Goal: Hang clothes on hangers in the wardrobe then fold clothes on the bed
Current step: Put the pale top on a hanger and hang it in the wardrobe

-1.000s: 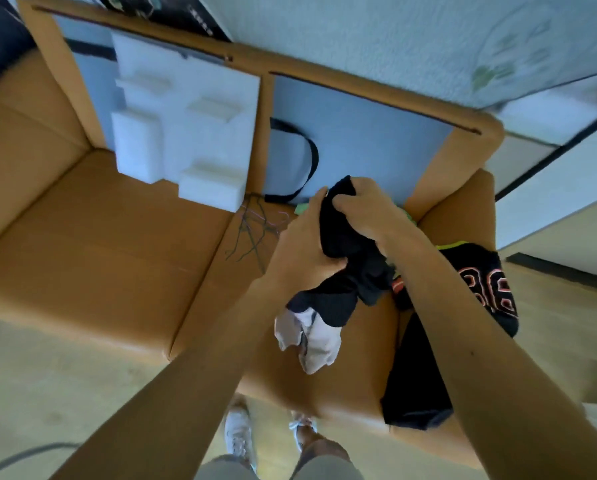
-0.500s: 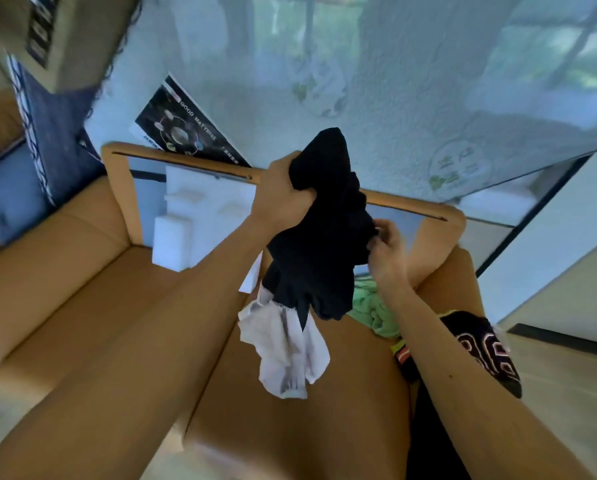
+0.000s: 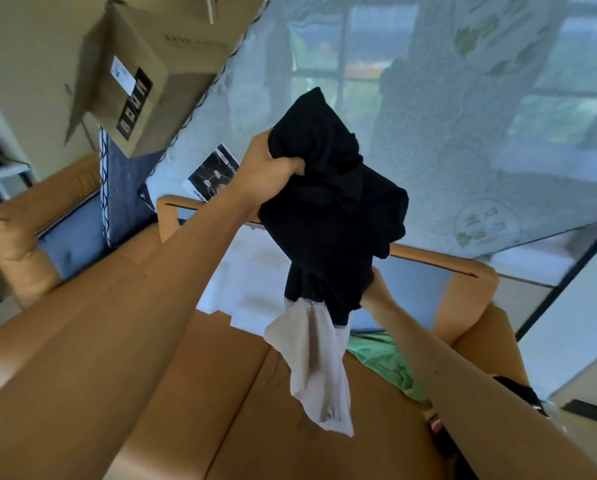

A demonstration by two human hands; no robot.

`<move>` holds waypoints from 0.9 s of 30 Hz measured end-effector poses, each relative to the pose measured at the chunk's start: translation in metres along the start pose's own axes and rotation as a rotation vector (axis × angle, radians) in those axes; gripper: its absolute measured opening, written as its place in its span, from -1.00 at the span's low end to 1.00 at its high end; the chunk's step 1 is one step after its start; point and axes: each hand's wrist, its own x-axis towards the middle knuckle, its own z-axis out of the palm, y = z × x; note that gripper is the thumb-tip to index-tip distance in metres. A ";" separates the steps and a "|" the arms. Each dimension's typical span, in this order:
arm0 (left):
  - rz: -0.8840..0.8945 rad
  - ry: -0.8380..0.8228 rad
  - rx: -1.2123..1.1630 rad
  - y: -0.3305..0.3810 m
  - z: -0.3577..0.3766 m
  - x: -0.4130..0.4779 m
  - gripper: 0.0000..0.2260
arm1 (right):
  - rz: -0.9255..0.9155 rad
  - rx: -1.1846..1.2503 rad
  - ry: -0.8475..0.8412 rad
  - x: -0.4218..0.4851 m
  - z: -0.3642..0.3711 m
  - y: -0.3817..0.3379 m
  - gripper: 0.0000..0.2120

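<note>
left hand (image 3: 273, 168) fingers clamped on bunched black garment (image 3: 331, 209); fingers of right hand (image 3: 376, 293) hidden behind it, state unclear. risk: loose bunch may slip, dropping onto sofa (image 3: 186, 393).

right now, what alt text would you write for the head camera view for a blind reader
A person's left hand grips a bunched black garment held up over a tan sofa, white fabric hanging from its underside. The right hand meets the garment's lower edge, fingers hidden. A green garment lies on the sofa seat.
</note>
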 end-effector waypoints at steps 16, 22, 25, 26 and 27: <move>-0.015 -0.255 0.359 -0.047 -0.026 0.026 -0.19 | -0.555 -0.429 0.020 0.018 -0.029 -0.168 -0.74; 0.162 -0.388 0.322 -0.032 0.031 0.029 -0.31 | -0.518 -0.556 -0.024 0.009 -0.027 -0.207 -0.79; 0.154 -0.330 0.257 -0.037 0.034 0.032 -0.77 | -0.478 -0.386 -0.051 0.009 -0.039 -0.203 -0.67; 0.154 -0.314 0.219 -0.036 0.035 0.032 -0.78 | -0.466 -0.293 -0.075 0.009 -0.044 -0.197 -0.61; 0.149 -0.286 0.187 -0.035 0.035 0.032 -0.79 | -0.461 -0.182 -0.109 0.007 -0.050 -0.191 -0.57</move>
